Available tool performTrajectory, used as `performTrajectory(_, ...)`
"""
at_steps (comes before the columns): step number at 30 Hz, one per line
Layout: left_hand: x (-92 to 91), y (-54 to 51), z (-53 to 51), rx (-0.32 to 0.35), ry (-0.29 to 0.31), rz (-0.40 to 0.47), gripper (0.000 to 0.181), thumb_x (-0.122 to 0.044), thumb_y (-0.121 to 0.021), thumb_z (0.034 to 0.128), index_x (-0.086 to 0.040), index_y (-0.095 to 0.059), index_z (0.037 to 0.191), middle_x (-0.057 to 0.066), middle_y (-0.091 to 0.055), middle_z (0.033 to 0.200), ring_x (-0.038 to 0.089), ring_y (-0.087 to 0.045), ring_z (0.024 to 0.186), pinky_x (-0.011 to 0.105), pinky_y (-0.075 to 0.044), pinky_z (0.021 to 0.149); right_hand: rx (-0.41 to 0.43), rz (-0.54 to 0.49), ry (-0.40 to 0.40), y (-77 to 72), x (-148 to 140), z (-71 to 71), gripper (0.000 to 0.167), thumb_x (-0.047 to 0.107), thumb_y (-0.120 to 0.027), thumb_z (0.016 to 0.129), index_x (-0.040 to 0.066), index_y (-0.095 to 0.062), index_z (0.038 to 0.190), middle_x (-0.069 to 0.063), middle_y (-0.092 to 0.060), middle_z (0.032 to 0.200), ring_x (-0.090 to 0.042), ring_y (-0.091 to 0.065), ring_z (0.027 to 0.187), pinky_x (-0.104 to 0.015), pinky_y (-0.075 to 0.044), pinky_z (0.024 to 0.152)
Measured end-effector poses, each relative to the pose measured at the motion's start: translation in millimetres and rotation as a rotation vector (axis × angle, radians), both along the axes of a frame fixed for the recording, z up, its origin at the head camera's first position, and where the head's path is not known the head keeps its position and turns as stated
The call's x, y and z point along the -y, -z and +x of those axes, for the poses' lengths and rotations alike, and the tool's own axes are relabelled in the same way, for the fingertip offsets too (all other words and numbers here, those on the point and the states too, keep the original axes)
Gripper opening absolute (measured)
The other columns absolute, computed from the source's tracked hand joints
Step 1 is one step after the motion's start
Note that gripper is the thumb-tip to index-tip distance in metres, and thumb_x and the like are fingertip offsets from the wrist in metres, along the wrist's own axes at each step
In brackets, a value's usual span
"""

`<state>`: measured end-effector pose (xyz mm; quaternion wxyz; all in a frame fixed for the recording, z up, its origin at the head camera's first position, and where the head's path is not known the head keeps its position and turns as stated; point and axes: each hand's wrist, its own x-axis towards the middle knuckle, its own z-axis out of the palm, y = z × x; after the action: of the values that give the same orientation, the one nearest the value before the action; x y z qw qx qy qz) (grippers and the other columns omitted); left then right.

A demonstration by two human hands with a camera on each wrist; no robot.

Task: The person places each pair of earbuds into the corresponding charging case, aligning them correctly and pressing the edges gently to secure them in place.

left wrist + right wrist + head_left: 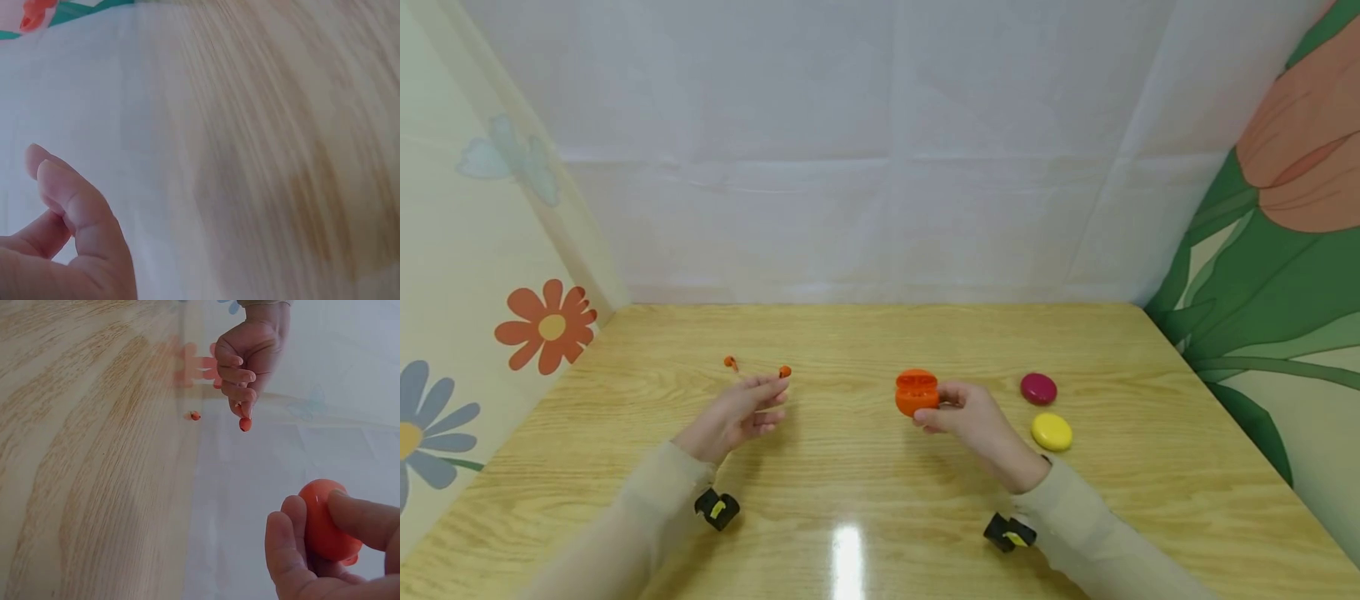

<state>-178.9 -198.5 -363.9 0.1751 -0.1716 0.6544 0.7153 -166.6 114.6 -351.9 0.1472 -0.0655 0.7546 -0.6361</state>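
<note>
My left hand (741, 417) pinches an orange earbud (785, 372) between thumb and forefinger, above the left part of the table. The same earbud (245, 424) hangs at those fingertips in the right wrist view. A second orange earbud (730, 362) lies on the table just beyond that hand. My right hand (973, 421) grips a round orange earbud case (917, 392) by its right side, with the lid raised and the inside facing me. From the right wrist view the case (328, 519) shows its smooth outer shell between thumb and fingers.
Right of the right hand, a dark red round case (1039, 388) and a yellow round case (1052, 432) lie on the wooden table (850, 467). A white cloth (880, 208) hangs behind the table's far edge. Flower-printed sheets (550, 327) stand at both sides.
</note>
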Motion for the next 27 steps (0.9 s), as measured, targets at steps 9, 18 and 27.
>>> performTrajectory(9, -9.9, -1.4, 6.1, -0.034, 0.002, 0.02, 0.029, -0.022, -0.054, 0.1016, -0.005, -0.044, 0.123, -0.004, -0.06, 0.083, 0.008, -0.063, 0.062, 0.02, -0.051, 0.06, 0.016, 0.006, 0.017, 1.9, 0.3, -0.8, 0.028, 0.001, -0.067, 0.089, -0.011, -0.061, 0.114, -0.014, -0.068, 0.104, -0.017, -0.065, 0.085, -0.033, -0.055, 0.081)
performTrajectory(18, -19.8, -3.6, 7.4, -0.021, -0.014, 0.027, 0.025, -0.021, -0.056, 0.1007, -0.007, -0.048, 0.12, -0.004, -0.06, 0.084, 0.008, -0.06, 0.059, 0.019, -0.049, 0.056, 0.011, 0.008, 0.009, 2.4, -0.2, -1.5, 0.028, 0.001, -0.067, 0.09, -0.011, -0.06, 0.114, -0.014, -0.068, 0.104, -0.017, -0.065, 0.085, -0.035, -0.054, 0.082)
performTrajectory(27, -28.1, -3.0, 10.2, -0.051, 0.04, 0.028, 0.025, -0.021, -0.054, 0.1015, -0.005, -0.047, 0.119, -0.001, -0.064, 0.091, 0.01, -0.064, 0.06, 0.019, -0.05, 0.054, 0.0, -0.004, 0.0, 1.6, 0.5, -0.4, 0.03, 0.002, -0.068, 0.09, -0.012, -0.06, 0.115, -0.014, -0.068, 0.104, -0.017, -0.065, 0.085, -0.038, -0.054, 0.082)
